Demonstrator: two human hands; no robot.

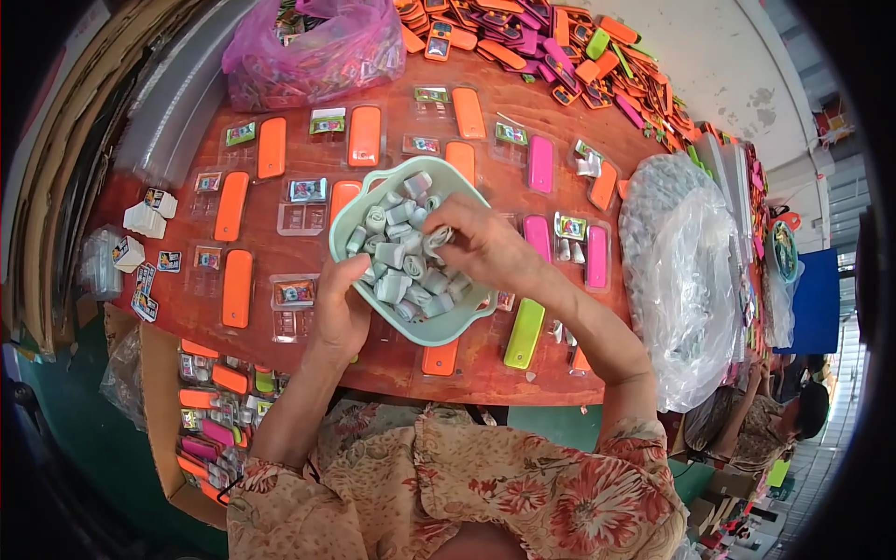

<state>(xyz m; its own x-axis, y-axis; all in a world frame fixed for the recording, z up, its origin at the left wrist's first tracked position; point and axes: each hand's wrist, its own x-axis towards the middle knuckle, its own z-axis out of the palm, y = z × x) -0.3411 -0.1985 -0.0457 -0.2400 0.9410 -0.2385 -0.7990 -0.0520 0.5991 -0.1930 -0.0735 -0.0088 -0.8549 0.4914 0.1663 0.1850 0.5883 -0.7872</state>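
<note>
A mint-green plastic basket (431,331) with side handles is held over the table. Small pale rolls (393,254), whitish-green and paper-like, fill it. At its lower left side, my left hand (340,306) grips the wall, thumb by the rim and the other fingers mostly hidden. Over the right half of the basket, my right hand (478,241) pinches one pale roll (437,242) between thumb and fingertips. Around the basket lie clear plastic trays, many with a long orange case (238,287), a pink case (540,164) or a green case (525,333) and a small packet (307,190).
A pink plastic bag (313,58) of packets stands at the back left. Loose coloured cases (560,56) are heaped at the back right. Clear plastic bags (686,280) lie at the right, small cards (145,219) at the left. A filled cardboard box (161,411) sits below the table edge.
</note>
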